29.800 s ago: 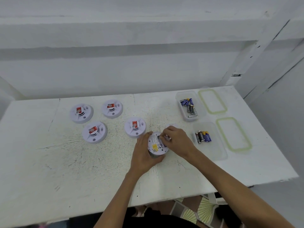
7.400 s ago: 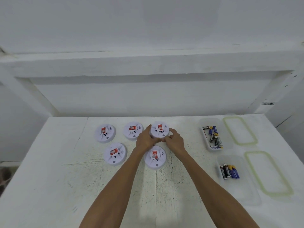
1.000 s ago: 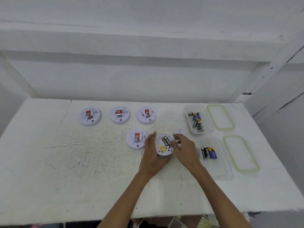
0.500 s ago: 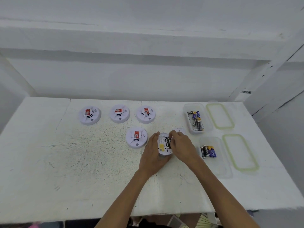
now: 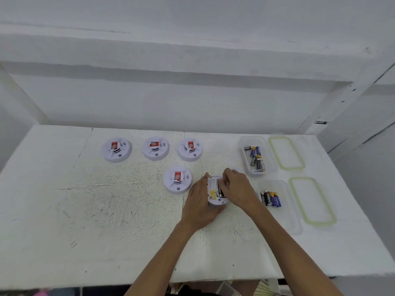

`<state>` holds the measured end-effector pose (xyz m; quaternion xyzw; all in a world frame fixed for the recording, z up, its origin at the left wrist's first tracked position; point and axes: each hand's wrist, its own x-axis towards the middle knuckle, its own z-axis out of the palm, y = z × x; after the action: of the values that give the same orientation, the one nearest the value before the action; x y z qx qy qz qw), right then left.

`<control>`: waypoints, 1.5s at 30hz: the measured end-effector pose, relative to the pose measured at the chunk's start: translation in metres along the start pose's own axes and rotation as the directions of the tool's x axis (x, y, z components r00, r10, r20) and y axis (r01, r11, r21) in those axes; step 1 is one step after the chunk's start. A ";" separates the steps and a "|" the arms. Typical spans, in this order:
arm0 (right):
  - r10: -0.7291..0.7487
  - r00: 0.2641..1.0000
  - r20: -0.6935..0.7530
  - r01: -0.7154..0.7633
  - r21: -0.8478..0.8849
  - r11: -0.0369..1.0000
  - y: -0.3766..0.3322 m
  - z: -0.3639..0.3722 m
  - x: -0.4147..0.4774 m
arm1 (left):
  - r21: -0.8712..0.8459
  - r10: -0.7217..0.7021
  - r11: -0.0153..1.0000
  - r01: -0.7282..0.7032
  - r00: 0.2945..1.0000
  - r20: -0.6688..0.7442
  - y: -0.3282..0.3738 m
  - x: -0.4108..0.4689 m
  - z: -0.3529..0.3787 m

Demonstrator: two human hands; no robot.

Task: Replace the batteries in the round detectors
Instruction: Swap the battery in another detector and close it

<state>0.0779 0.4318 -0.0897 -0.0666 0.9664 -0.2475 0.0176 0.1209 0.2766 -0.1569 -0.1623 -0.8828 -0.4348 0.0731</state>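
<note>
head view | left hand is gripping overturned detector resting on table, just beside upright detector | right hand is pinching battery in its open back

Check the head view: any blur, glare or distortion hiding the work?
Head view: soft even light, no glare; the table bows at its edges from the wide lens; the detector label is soft; the right hand partly hides its battery bay.
</note>
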 end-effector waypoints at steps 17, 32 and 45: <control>0.251 0.884 -0.395 -0.090 0.384 0.919 -0.012 -0.016 -0.034 | 0.143 -0.081 0.987 0.067 0.992 0.093 0.004 0.002 0.017; 0.456 0.832 -0.316 -0.326 0.387 0.862 0.060 -0.060 -0.066 | 0.081 -0.101 0.992 0.095 0.993 0.065 -0.002 0.000 0.015; 0.298 0.860 -0.414 -0.237 0.192 0.952 0.058 -0.050 -0.058 | 0.089 -0.096 0.992 0.090 0.993 0.069 0.000 0.000 0.014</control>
<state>0.1255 0.5135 -0.0739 0.1272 0.9264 -0.3155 -0.1617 0.1214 0.2877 -0.1659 -0.1333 -0.9093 -0.3932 0.0275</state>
